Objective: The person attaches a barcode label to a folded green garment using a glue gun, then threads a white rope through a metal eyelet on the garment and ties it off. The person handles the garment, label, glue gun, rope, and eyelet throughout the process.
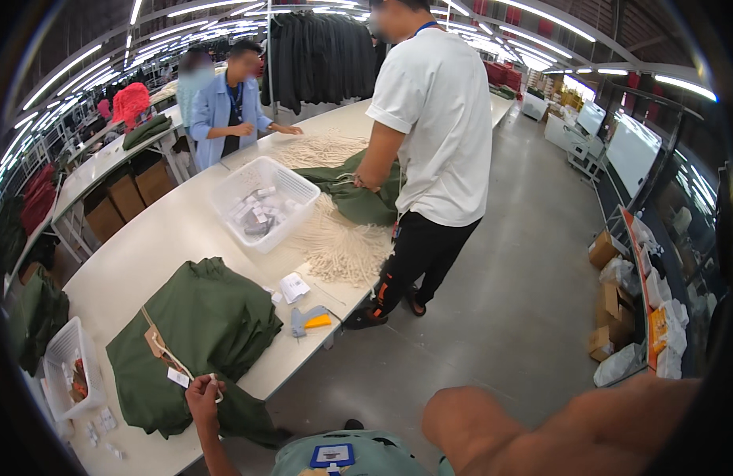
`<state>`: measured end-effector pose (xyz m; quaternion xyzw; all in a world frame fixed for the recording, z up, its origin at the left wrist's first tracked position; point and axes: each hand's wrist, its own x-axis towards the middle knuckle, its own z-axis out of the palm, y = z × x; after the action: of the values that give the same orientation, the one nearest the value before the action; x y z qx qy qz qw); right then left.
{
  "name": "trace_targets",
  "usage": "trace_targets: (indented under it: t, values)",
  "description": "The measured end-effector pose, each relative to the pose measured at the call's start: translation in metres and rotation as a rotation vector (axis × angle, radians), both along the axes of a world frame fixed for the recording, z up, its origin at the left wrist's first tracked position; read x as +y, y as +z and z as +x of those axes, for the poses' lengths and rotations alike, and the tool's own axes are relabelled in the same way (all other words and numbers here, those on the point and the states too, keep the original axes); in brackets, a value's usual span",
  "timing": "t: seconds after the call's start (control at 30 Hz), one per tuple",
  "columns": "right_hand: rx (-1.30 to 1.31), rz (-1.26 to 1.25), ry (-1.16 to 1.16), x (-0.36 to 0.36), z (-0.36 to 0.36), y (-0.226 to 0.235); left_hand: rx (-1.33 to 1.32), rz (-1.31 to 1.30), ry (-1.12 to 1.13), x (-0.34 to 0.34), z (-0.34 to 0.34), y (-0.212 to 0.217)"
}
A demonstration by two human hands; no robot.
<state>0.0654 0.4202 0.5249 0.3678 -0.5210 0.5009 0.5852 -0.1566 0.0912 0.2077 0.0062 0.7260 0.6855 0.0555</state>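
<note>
A dark green garment (216, 317) lies folded on the long white table, part of it hanging over the near edge. A brown paper hang tag (156, 345), a white label (178, 378) and a cream drawstring cord (178, 361) lie on it. At the garment's near edge, my left hand (204, 397) is closed, pinching the end of the cord. My right arm (533, 428) is bent and raised, large and blurred at the lower right; its hand is out of view. A grey and yellow tagging gun (308, 320) rests by the table edge.
A white basket of tags (263, 202) stands mid-table beside heaped cream cords (342, 246). A smaller white basket (71, 369) is at left. One person in a white shirt (442, 111) handles green cloth; another in blue (223, 111) stands across. Boxes (612, 309) line the right.
</note>
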Motion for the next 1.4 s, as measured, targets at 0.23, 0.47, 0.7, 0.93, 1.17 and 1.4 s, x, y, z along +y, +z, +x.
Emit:
trace_targets:
  t: [0.23,0.47,0.7,0.93,1.17,1.4]
  values:
    - [-0.003,0.004,-0.003,-0.003,0.004,-0.002,-0.049,0.040,0.046,0.004,0.006,-0.003]
    - [-0.023,-0.005,-0.013,-0.005,0.009,-0.002,-0.049,0.026,0.012,0.008,0.018,-0.004]
    - [-0.026,-0.023,-0.037,-0.002,0.008,0.003,0.013,-0.055,-0.033,0.014,0.013,-0.004]
    - [-0.172,-0.193,-0.247,0.023,0.014,-0.019,-0.108,0.049,-0.005,0.011,0.014,-0.011]
    - [-1.182,0.285,-0.825,0.048,0.026,-0.173,-0.069,0.037,-0.024,0.016,0.010,-0.008]
    - [-2.150,0.518,-0.411,0.035,0.074,-0.313,-0.087,-0.003,-0.033,0.028,0.001,-0.006]
